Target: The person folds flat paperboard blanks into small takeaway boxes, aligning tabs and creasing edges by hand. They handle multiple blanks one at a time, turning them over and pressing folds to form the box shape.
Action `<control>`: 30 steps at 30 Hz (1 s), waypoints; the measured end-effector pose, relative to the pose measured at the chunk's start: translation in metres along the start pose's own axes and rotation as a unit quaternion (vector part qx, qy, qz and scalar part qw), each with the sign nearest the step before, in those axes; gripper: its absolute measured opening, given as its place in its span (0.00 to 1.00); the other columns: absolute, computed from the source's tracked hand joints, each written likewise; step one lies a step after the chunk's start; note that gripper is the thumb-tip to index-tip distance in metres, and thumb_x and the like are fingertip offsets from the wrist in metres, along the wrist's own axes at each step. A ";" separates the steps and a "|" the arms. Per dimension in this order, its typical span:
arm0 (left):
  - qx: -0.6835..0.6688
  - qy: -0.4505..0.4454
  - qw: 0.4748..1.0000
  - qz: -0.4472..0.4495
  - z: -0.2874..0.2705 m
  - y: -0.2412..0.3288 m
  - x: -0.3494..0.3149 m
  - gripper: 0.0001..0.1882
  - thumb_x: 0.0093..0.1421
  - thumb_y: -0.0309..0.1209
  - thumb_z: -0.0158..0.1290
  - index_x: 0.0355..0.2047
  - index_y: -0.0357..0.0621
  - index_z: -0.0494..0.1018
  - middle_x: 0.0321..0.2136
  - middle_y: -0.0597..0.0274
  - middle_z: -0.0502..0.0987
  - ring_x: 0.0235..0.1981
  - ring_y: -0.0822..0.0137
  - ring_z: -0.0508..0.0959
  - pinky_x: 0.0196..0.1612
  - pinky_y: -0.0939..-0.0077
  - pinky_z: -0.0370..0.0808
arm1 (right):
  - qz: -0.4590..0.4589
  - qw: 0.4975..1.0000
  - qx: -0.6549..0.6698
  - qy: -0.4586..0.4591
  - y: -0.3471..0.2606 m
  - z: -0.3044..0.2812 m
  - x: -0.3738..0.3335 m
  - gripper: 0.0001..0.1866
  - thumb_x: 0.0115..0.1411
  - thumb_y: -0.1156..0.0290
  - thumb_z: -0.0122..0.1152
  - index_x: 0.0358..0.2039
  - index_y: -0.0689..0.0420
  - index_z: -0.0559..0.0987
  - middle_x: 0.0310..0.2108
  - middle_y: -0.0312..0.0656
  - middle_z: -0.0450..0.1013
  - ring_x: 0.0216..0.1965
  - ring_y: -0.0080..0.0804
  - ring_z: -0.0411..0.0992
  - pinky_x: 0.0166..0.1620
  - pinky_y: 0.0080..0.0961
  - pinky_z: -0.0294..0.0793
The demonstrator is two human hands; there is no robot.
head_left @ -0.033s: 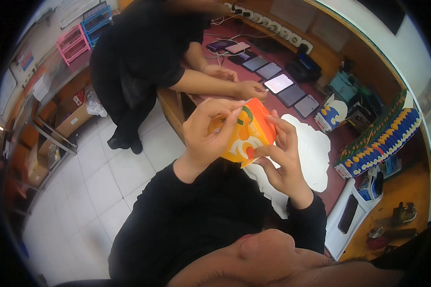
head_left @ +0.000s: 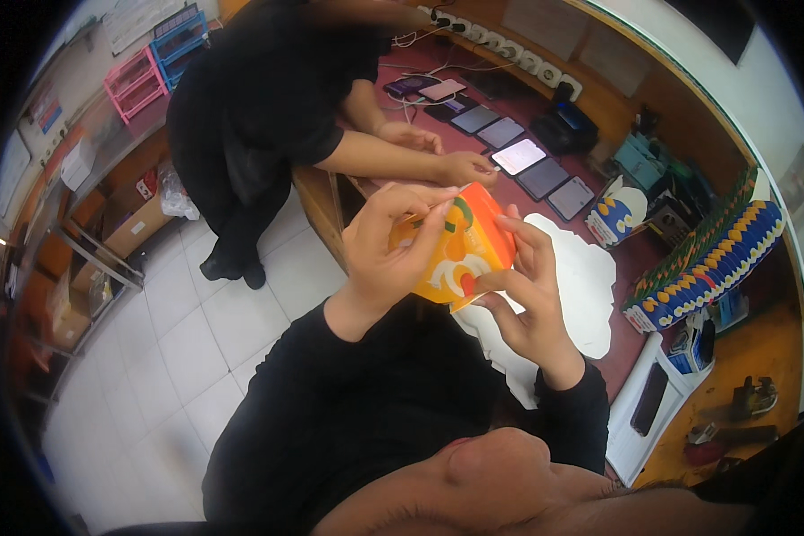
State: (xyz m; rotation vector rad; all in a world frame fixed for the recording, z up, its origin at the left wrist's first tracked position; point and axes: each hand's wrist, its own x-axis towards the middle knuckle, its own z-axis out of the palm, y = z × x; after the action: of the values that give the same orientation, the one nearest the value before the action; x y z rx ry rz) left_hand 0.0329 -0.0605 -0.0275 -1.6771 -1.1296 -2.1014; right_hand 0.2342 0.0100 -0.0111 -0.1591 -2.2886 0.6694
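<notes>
An orange and yellow paper carton (head_left: 456, 263) with a printed picture is held up in front of my chest, tilted. My left hand (head_left: 389, 246) pinches its upper left edge between thumb and fingers. On the other side my right hand (head_left: 529, 299) grips the lower right edge, thumb below and fingers on the printed face. Flat white card pieces (head_left: 576, 286) lie on the table behind and under my right hand. The inside of the carton is hidden from this view.
A co-worker in black (head_left: 268, 98) stands at the table's far left, hands near a row of phones (head_left: 520, 156). To the right are a long stack of blue and green folded cartons (head_left: 710, 268), a single formed carton (head_left: 615, 214) and a white tray with a dark phone (head_left: 649, 402).
</notes>
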 end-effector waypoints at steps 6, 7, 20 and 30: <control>0.023 -0.029 0.998 0.058 0.013 -0.015 0.024 0.19 0.60 0.16 0.63 0.47 0.36 0.66 0.45 0.49 0.81 0.49 0.59 0.83 0.51 0.73 0.79 | -0.032 0.997 -0.029 0.067 0.011 -0.005 0.007 0.10 0.54 0.79 0.72 0.34 0.53 0.81 0.65 0.52 0.60 0.74 0.68 0.49 0.72 0.56 0.55; 0.012 0.056 0.998 0.030 0.017 -0.013 0.026 0.20 0.60 0.17 0.64 0.48 0.37 0.66 0.47 0.50 0.80 0.52 0.59 0.82 0.53 0.71 0.78 | -0.043 0.995 -0.025 0.085 0.012 -0.007 0.008 0.09 0.54 0.79 0.72 0.34 0.53 0.81 0.64 0.52 0.60 0.74 0.68 0.49 0.72 0.56 0.54; -0.306 -0.118 0.873 -0.360 0.016 0.049 -0.013 0.23 0.66 0.39 0.63 0.54 0.36 0.74 0.45 0.60 0.82 0.44 0.71 0.81 0.48 0.78 0.77 | -0.020 0.986 0.105 0.125 -0.019 -0.033 0.001 0.07 0.53 0.81 0.62 0.23 0.56 0.74 0.67 0.54 0.57 0.76 0.63 0.46 0.74 0.49 0.50; -0.314 -0.076 0.879 -0.349 0.036 0.046 -0.024 0.20 0.69 0.39 0.59 0.53 0.36 0.74 0.45 0.60 0.81 0.44 0.73 0.81 0.47 0.79 0.77 | 0.063 0.950 0.262 0.158 -0.012 -0.028 -0.001 0.11 0.52 0.82 0.63 0.20 0.58 0.69 0.68 0.53 0.58 0.76 0.58 0.48 0.72 0.42 0.55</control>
State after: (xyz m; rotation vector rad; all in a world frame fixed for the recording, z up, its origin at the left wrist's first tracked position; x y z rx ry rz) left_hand 0.0943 -0.0738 -0.0280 -1.9017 -1.3367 -3.1045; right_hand 0.2553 0.0112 0.0109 -0.1449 -1.7388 1.2008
